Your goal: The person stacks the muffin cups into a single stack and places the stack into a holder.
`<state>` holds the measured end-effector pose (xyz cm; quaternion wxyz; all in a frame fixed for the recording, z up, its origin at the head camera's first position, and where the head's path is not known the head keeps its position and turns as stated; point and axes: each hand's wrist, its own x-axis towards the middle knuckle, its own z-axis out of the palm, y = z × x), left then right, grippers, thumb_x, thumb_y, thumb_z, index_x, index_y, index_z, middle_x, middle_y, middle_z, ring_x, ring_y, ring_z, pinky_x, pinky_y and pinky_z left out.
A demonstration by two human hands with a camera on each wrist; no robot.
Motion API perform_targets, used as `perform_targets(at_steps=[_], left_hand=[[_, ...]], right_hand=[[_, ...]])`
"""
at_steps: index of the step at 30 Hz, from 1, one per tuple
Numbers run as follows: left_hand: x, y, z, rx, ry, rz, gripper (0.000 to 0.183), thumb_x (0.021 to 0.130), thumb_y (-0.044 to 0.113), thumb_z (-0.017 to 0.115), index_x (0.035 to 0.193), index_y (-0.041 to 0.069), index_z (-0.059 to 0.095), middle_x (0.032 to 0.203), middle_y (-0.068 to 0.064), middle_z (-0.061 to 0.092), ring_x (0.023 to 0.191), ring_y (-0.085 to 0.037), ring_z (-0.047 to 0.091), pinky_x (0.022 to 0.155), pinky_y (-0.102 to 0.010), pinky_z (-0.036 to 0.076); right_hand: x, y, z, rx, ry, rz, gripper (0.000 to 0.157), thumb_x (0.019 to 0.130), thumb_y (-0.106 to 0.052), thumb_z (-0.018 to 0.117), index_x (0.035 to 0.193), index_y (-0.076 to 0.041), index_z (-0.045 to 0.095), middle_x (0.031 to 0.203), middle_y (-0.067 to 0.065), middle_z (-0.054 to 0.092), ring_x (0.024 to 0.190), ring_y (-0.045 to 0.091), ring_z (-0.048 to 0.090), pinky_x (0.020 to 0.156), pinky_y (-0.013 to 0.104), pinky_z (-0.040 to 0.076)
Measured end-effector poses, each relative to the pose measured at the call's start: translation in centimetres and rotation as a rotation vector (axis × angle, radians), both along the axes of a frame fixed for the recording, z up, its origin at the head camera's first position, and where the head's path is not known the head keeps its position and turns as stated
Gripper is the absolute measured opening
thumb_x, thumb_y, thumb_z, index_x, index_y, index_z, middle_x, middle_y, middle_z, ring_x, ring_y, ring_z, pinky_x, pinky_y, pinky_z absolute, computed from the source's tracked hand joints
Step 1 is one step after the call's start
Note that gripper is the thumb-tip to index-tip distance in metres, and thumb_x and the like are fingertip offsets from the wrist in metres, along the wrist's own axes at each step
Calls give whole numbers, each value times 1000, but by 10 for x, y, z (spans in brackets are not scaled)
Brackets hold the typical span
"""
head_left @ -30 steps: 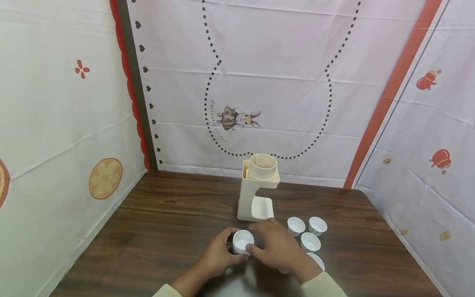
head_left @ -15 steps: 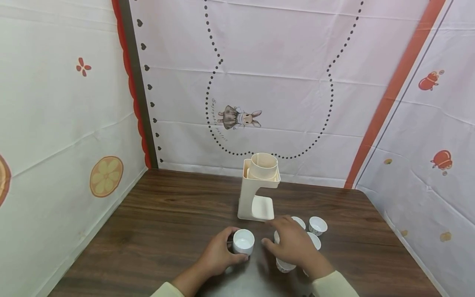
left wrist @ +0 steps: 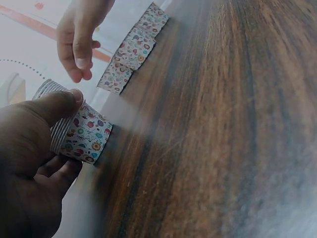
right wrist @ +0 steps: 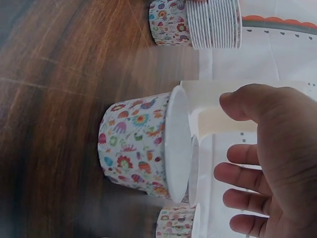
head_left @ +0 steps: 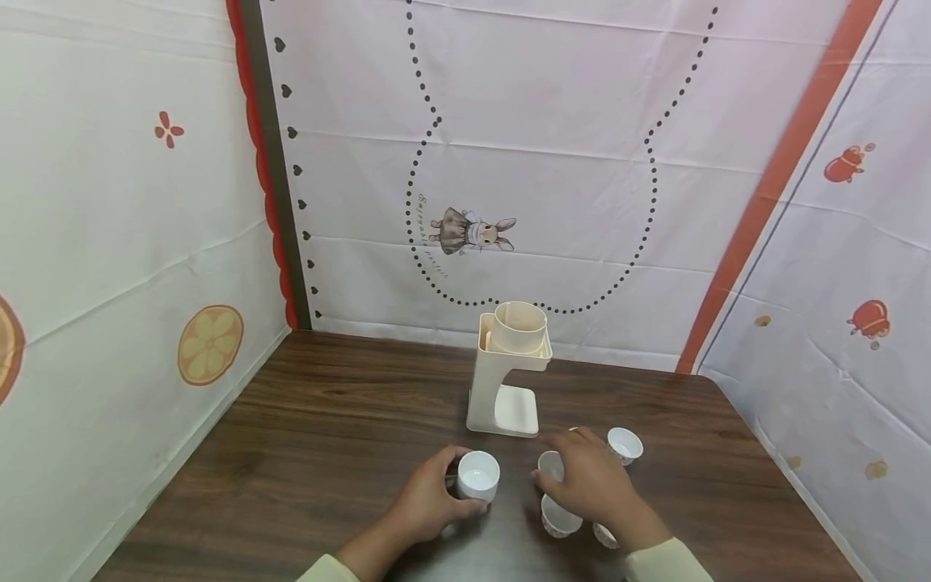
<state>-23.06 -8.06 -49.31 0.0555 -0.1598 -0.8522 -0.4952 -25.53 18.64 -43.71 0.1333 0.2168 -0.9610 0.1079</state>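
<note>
My left hand (head_left: 434,497) grips a stack of paper baking cups (head_left: 478,478) upright on the table, thumb and fingers around its sides. In the left wrist view the stack (left wrist: 84,131) shows many white nested rims above a colourful floral print. My right hand (head_left: 595,483) hovers over several loose baking cups to the right, holding nothing. In the right wrist view its fingers (right wrist: 242,176) are loosely spread above the rim of a printed cup (right wrist: 141,144), apart from it. Another loose cup (head_left: 561,517) stands nearer to me. My right hand partly hides some cups in the head view.
A cream stand (head_left: 483,396) with a round open tube (head_left: 520,327) on top and a flat base stands behind the hands. One loose cup (head_left: 625,445) sits at the far right of the group. Printed cloth (head_left: 553,162) surrounds the wooden table (head_left: 349,404).
My right hand has left the stack and moved right, over the loose cups. A cup at the group's left side has come into sight. My left hand keeps its grip, nearly still.
</note>
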Motion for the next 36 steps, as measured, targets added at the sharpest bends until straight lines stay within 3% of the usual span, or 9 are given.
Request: perform_targets(at_steps=[10, 22, 36], left_hand=[[-2, -1, -1, 0, -4, -6, 67, 68, 26, 97, 124, 11, 63, 110, 8, 68, 102, -14, 64, 92, -36, 53], [-1, -1, -1, 2, -3, -8, 68, 68, 28, 98, 124, 12, 64, 110, 7, 68, 102, -12, 65, 91, -35, 54], [-3, -1, -3, 23, -6, -21, 67, 68, 26, 97, 124, 12, 63, 111, 7, 68, 102, -12, 65, 92, -34, 54]], right_hand=[[0, 5, -4, 21, -1, -25, 47, 81, -45, 81, 113, -12, 72, 110, 4, 72, 115, 28, 60, 100, 48, 49], [0, 10, -7, 55, 2, -67, 49, 76, -46, 82, 110, -12, 73, 102, 2, 72, 102, 26, 60, 89, 46, 51], [-3, 11, -12, 79, -39, -88, 54, 73, -48, 84, 113, -13, 73, 96, 1, 72, 105, 27, 61, 92, 45, 51]])
